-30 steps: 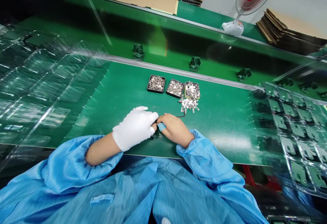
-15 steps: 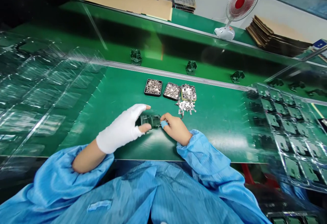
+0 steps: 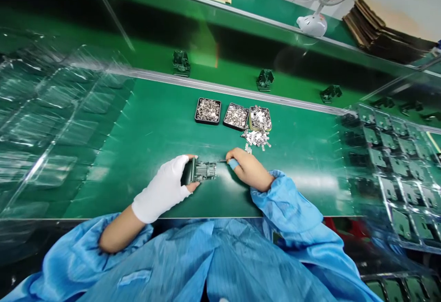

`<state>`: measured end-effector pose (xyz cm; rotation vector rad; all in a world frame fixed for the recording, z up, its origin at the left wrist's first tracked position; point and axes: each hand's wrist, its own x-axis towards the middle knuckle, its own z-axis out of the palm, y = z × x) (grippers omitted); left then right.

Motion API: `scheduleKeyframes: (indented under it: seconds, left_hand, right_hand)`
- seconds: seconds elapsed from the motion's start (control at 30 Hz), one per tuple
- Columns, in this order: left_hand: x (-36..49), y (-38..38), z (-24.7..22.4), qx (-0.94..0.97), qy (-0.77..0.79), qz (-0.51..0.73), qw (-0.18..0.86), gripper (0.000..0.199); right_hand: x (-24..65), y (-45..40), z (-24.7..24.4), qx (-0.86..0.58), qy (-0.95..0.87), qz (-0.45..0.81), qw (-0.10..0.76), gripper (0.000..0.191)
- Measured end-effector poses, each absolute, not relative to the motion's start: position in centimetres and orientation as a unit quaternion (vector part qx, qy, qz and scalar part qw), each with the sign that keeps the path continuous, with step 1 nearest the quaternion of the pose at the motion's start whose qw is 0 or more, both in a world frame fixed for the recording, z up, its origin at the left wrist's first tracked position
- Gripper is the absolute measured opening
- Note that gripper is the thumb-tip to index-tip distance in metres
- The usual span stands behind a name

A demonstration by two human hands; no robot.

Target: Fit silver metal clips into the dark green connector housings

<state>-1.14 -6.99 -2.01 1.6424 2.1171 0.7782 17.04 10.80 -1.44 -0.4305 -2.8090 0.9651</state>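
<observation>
My left hand (image 3: pixel 168 185), in a white fingerless glove, grips a dark green plastic housing (image 3: pixel 205 170) just above the green mat. Thumb and fingers clasp its left end, and its slotted frame faces right. Right of it, my right hand (image 3: pixel 246 168), with a blue wrap on one finger, is closed in a pinch on a thin, slender piece (image 3: pixel 221 160) that points left toward the housing's upper edge. Its kind is too small to make out. Behind my hands lie small shiny metal parts (image 3: pixel 257 138), heaped in front of a tray (image 3: pixel 269 120).
Two more trays of metal bits, the left one (image 3: pixel 196 114) and the middle one (image 3: pixel 225 123), stand alongside. Similar green housings (image 3: pixel 265 80) sit on a strip behind a metal rail (image 3: pixel 227 88). Clear plastic trays (image 3: pixel 51 146) flank the left; filled trays (image 3: pixel 386 182) flank the right.
My right hand has drawn away to the right from the housing, showing the thin piece. My left hand and the housing are slightly lower and turned. The camera view has tipped downward.
</observation>
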Motion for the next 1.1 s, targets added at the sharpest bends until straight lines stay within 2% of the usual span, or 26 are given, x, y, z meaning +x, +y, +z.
scheduleKeyframes:
  seconds: [0.13, 0.27, 0.53, 0.8, 1.1]
  left_hand:
    - [-1.0, -7.0, -2.4, 0.589, 0.745, 0.269, 0.157, 0.053]
    - [-1.1, -7.0, -2.4, 0.603, 0.739, 0.260, 0.147, 0.052]
    - [-1.1, -7.1, -1.9, 0.614, 0.739, 0.236, 0.145, 0.051]
    - [-1.1, -7.1, -1.6, 0.620, 0.738, 0.225, 0.143, 0.051]
    - [-1.1, -6.9, -1.6, 0.620, 0.737, 0.222, 0.152, 0.049]
  right_hand:
    - [16.9, 10.4, -1.3, -0.113, -0.942, 0.314, 0.021, 0.032]
    - [16.7, 10.2, -1.4, -0.110, -0.950, 0.292, 0.007, 0.035]
    - [16.0, 8.9, -0.5, -0.149, -0.952, 0.263, -0.036, 0.030]
    - [16.8, 10.2, -0.6, -0.148, -0.912, 0.381, -0.030, 0.018]
    - [16.2, 8.6, 0.5, -0.149, -0.944, 0.273, -0.112, 0.023]
